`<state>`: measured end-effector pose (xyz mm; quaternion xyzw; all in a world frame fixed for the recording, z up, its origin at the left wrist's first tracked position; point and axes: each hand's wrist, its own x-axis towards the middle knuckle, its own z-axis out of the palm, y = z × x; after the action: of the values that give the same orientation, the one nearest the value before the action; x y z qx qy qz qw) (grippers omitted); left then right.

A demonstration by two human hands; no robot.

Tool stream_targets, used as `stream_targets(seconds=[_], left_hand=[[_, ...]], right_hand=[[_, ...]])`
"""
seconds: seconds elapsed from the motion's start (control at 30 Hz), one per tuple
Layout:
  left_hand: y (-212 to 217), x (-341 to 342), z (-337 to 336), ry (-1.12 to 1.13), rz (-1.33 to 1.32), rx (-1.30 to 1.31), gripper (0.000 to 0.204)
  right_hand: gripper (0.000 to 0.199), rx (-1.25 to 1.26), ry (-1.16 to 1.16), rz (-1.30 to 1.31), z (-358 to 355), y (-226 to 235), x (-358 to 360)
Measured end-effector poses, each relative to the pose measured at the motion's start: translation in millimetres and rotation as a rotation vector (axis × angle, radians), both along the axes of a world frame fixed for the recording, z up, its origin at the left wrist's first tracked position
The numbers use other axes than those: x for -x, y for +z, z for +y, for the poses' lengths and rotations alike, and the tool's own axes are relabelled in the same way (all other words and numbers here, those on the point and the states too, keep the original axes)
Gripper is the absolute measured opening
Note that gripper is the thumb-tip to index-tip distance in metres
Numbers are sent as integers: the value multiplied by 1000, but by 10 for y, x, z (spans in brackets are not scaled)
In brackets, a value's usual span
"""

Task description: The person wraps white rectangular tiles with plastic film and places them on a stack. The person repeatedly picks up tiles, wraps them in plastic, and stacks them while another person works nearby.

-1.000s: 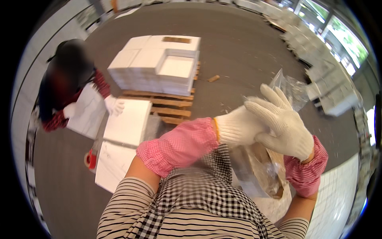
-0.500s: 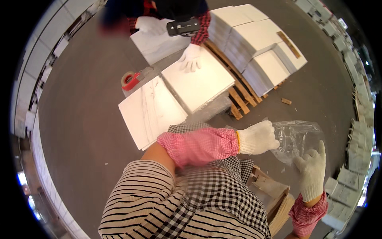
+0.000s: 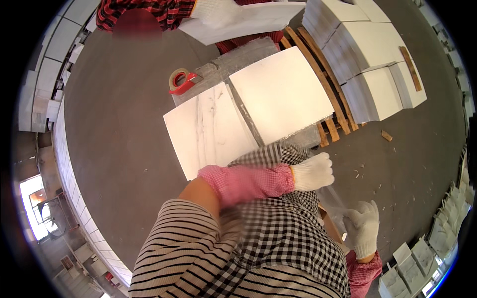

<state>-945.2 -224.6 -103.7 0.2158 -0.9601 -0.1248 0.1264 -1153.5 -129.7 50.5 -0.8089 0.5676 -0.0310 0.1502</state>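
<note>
My left hand [image 3: 314, 171], in a white knit glove, is closed in front of my apron. From below it a clear plastic bag [image 3: 337, 199], crumpled and partly hidden, stretches toward my right hand [image 3: 363, 228]. The right hand, gloved too, has its fingers bent in on the bag's lower end. Ahead of me lie a grey-veined white tile [image 3: 211, 131] and a plainer white tile [image 3: 283, 94], side by side with a narrow gap. Across from me, a co-worker's gloved hand [image 3: 216, 12] holds another white tile [image 3: 243, 22], tilted up off the surface.
A red tape dispenser [image 3: 183, 82] sits beyond the veined tile. Stacked white tiles [image 3: 370, 54] stand on a wooden pallet [image 3: 328, 92] at the far right. Under my right hand is an open carton [image 3: 329, 224]. Wood scraps [image 3: 386, 135] lie on the floor.
My right hand has come down and left, and the bag, spread out before, is now bunched lower between my hands. The co-worker's hand has left the plainer tile; another tile is raised.
</note>
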Motion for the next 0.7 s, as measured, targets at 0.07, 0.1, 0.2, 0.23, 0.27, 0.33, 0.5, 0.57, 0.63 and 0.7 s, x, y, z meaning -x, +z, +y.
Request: stream_targets(seconds=[0.07,0.1,0.2,0.23,0.27,0.33,0.5,0.57,0.63,0.7], left_hand=[[-173,-86,8,37,4,-100,13],[-247,-148,26,61,-3,-145,12],[-451,-358,116,132,51,-157,13],[-499,-491,117,159,30,-174,14],[-579,-523,144,171,38,-187,14],[-699,-574,173,194,51,-212,14],[-762,-598,340,231,-81,-338,16],[-840,-569,403,248,-140,-418,15],[-926,-607,427,271,-135,-486,13],[-949,-619,457,326,-141,-504,13]], right_hand=[[19,-92,2,-100,-72,-123,62],[20,-148,-10,-154,-116,-187,78],[17,-229,-18,-243,-223,-312,-24],[16,-286,-11,-248,-311,-328,-156],[15,-349,2,-240,-380,-353,-167],[14,-249,121,-273,-426,-536,-109],[13,-315,251,-258,-719,-483,-159],[14,-342,268,-244,-770,-567,-109],[13,-307,325,-232,-792,-862,-22],[12,-287,420,-177,-877,-1043,109]])
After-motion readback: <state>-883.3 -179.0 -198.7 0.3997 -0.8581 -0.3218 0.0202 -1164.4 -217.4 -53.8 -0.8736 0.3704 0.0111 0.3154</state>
